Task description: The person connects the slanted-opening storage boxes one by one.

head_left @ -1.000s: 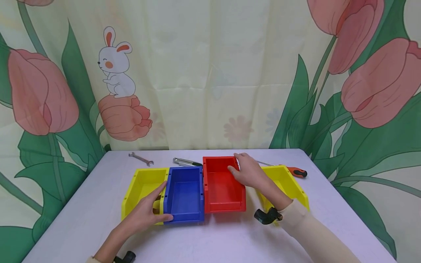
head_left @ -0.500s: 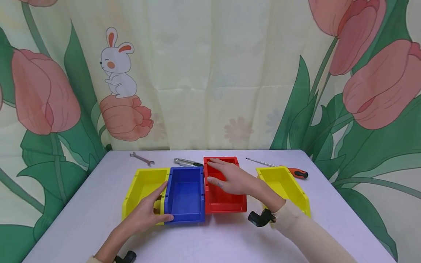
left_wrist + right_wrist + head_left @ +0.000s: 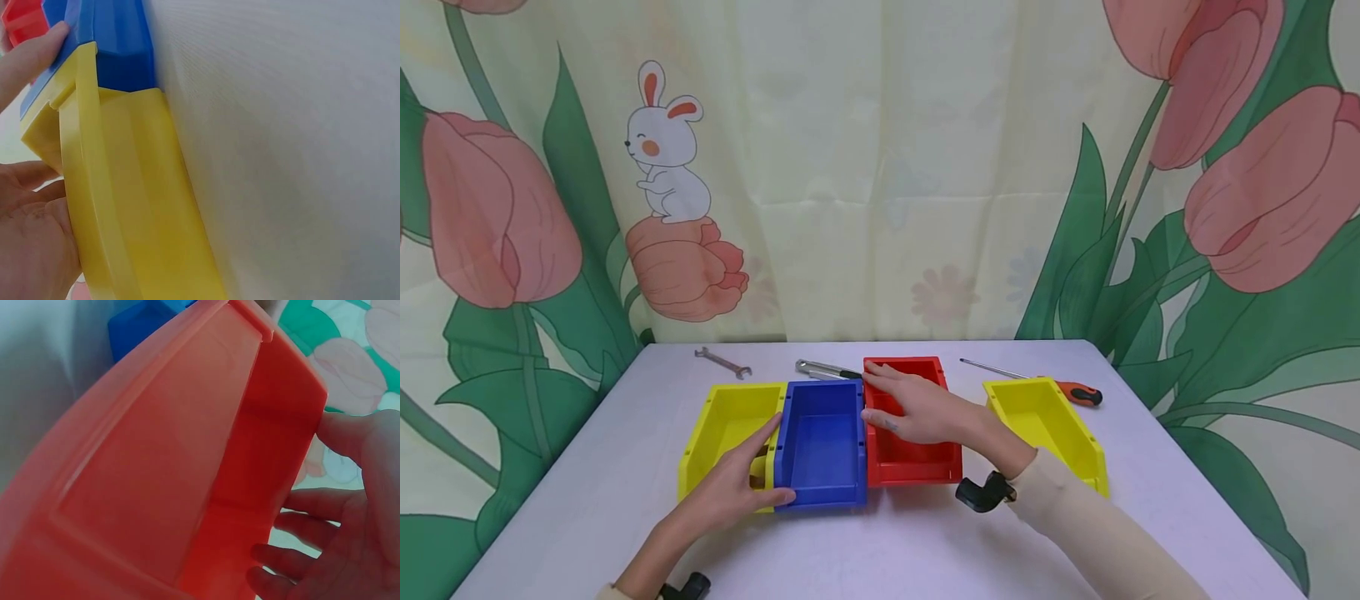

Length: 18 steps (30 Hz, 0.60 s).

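Observation:
A blue bin (image 3: 820, 450) stands side by side with a yellow bin (image 3: 722, 425) on its left and a red bin (image 3: 917, 467) on its right. My left hand (image 3: 730, 483) spans the wall where yellow and blue meet, its index finger along the top and its thumb on the blue bin's front corner. Over the red bin lies my right hand (image 3: 921, 408), fingers stretched toward the red bin's left wall beside the blue one. In the right wrist view, the right thumb tip meets the rim of the red bin (image 3: 156, 456), with the other fingers spread.
Apart to the right stands a second yellow bin (image 3: 1052, 425), with an orange-and-black-handled screwdriver (image 3: 1078, 393) behind it. A wrench (image 3: 722, 362) lies at the back left. A metal tool with a dark handle (image 3: 827, 369) lies behind the blue bin.
My right hand has left the red bin's right wall and moved left across it to its left wall. The left hand and the bins stay in place.

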Tool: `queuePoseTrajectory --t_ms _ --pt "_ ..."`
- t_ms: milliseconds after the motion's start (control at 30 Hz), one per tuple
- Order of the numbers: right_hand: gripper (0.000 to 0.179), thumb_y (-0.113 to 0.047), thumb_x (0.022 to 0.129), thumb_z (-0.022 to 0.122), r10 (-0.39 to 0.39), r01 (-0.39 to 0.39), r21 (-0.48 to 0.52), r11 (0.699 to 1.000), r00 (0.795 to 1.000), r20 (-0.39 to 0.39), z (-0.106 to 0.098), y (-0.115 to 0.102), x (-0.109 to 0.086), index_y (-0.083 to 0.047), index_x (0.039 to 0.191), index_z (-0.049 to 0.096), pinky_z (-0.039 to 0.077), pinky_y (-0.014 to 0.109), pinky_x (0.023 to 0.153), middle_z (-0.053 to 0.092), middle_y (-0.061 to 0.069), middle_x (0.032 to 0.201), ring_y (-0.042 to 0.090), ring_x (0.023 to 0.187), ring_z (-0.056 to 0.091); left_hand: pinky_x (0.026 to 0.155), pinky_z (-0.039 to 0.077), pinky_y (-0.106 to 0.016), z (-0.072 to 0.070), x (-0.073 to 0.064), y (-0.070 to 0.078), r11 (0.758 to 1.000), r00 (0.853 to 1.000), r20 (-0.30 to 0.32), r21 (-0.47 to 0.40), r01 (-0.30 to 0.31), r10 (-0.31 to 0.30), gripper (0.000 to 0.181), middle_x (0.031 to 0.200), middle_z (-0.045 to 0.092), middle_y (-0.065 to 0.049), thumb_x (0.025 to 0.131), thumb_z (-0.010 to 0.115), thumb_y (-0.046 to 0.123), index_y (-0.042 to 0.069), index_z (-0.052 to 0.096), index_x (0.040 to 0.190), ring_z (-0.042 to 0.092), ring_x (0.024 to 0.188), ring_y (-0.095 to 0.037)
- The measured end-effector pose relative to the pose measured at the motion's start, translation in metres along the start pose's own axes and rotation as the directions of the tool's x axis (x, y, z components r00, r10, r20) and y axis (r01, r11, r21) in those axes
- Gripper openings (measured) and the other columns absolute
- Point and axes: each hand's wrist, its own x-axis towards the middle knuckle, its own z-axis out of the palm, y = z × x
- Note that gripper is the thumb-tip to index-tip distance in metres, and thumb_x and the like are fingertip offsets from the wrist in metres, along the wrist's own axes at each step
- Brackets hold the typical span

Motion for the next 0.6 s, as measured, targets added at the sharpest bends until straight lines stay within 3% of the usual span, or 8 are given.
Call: queuePoseTrajectory --t_ms 600 --pt "0.078 -0.055 0.104 0.060 -0.024 0.024 0.011 1.000 1.000 0.010 0.0061 0.0048 0.0057 -0.022 0.168 0.032 0.043 0.053 0.126 0.024 -0.002 0.179 0.024 0.165 0.027 0.091 0.067 -0.034 0.0004 -0.0009 0.0025 1.000 1.000 -0.006 0.018 0.010 -0.010 0.115 0.172 0.036 -0.018 0.080 0.095 0.027 0.021 0.024 0.170 0.059 0.137 -0.036"
